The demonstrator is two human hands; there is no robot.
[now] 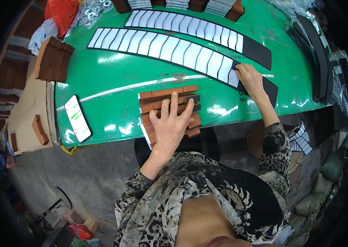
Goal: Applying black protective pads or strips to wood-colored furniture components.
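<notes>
My left hand (169, 123) lies with spread fingers on a stack of reddish-brown folded pieces (167, 91) at the table's front edge. Beside its fingertips are small dark pieces (193, 99). To the right, my right hand (249, 80) is closed in a pinch over the nearer long black strip (269, 91), where its row of white wavy-edged segments (174, 51) ends. A small dark bit shows by those fingertips; what they pinch is mostly hidden. Behind lies a second black strip (258, 54) with similar white segments (190, 28).
The green table (116, 74) carries a lit phone (77, 119) at left and a brown stack (53, 59) behind it. Metal rings in clear plastic (93, 14) and a red bag (62, 14) lie at back left. Black strips (316, 61) are piled at right.
</notes>
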